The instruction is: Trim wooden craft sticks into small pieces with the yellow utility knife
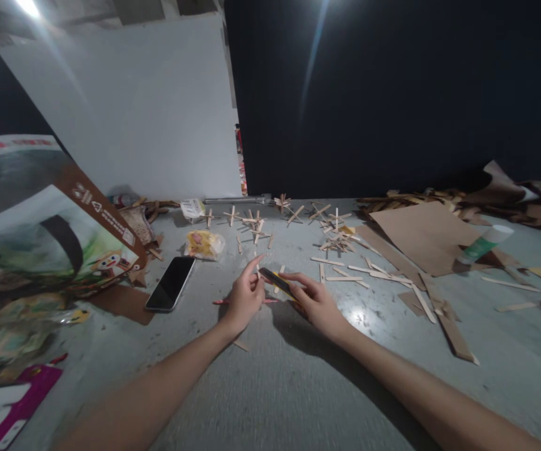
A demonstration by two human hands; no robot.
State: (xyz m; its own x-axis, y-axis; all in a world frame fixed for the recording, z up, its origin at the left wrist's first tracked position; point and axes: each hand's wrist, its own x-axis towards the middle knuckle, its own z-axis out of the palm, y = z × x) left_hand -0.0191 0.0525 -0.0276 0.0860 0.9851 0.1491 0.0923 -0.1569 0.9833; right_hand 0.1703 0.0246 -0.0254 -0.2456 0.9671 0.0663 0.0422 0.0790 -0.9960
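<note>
My right hand point(315, 300) grips a yellow and black utility knife point(277, 282), its front end pointing to my left hand point(246, 294). The left fingers are pinched together with the index finger pointing up. A short pale piece of wooden craft stick point(258, 268) shows between them, mostly hidden. Beneath the left hand a thin pink pen point(221, 302) lies on the grey table point(261, 388). Beyond the hands stand or lie several small crossed-stick pieces point(256, 227). Loose craft sticks point(343, 279) are scattered to the right of the knife.
A black phone point(171, 283) and a yellow packet point(203, 244) lie to the left, beside a large printed bag point(54, 219). At right are brown cardboard point(421, 235), a green and white glue stick point(486, 244) and cardboard strips. A dark panel point(392, 94) rises behind.
</note>
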